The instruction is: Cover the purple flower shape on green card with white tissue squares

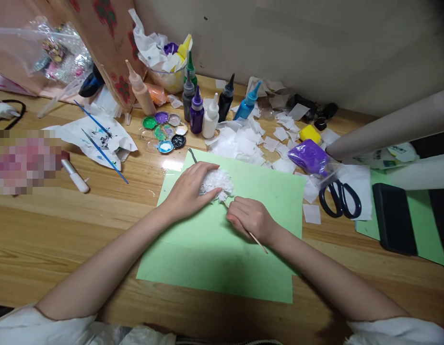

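My left hand [189, 189] curves round a white ruffled clump of paper bits [220, 183] on light green paper [215, 263], thumb along its near edge and fingers over its far side. My right hand [251, 216] is closed on a thin wooden stick [258, 243]. The stick's tip meets the clump's lower edge, by a small white paper scrap. A dark grey strip [192, 155] shows beyond my left fingers. Part of the clump is hidden under my left hand.
Cut white paper squares [238, 141] lie behind the green paper, near paint bottles [196, 115] and a paint palette [164, 132]. Black-handled scissors [339, 199] and a dark phone-like slab [394, 218] are at right. Blue brushes [105, 155] rest on tissue at left.
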Demonstrator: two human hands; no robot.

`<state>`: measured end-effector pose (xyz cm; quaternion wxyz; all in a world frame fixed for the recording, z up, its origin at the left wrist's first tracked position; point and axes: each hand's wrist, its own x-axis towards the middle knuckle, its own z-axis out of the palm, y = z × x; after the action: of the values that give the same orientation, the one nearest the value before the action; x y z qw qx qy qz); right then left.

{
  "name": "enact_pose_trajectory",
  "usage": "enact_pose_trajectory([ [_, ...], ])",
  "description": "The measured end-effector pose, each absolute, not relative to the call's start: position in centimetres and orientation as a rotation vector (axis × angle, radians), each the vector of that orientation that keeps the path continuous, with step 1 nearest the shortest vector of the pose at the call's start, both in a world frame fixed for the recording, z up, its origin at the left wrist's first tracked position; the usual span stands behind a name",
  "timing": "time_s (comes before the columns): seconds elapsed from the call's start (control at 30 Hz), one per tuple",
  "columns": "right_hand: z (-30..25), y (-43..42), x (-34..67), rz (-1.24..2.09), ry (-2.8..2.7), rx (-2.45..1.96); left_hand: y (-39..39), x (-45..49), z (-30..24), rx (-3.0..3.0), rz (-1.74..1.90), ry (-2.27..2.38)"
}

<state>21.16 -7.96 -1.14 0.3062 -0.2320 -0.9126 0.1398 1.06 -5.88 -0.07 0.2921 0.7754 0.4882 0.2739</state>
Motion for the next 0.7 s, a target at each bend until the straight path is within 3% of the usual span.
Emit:
enact_pose_trajectory([
  [0.17,-1.01,-7.94,21.61,0.572,-2.280,-0.575,-5.88,1.03,-0.06,2.066,0.724,1.302],
  [0.47,-0.82,-7.61,21.31,0.612,-2.345,-0.629,-5.78,1.05,-0.14,2.092,0.719,1.295],
  [0.7,-0.49,-8.07,21.32,1.016,-2.009,-0.871,-5.85,0.96,-0.02,2.093,0.713,1.286],
])
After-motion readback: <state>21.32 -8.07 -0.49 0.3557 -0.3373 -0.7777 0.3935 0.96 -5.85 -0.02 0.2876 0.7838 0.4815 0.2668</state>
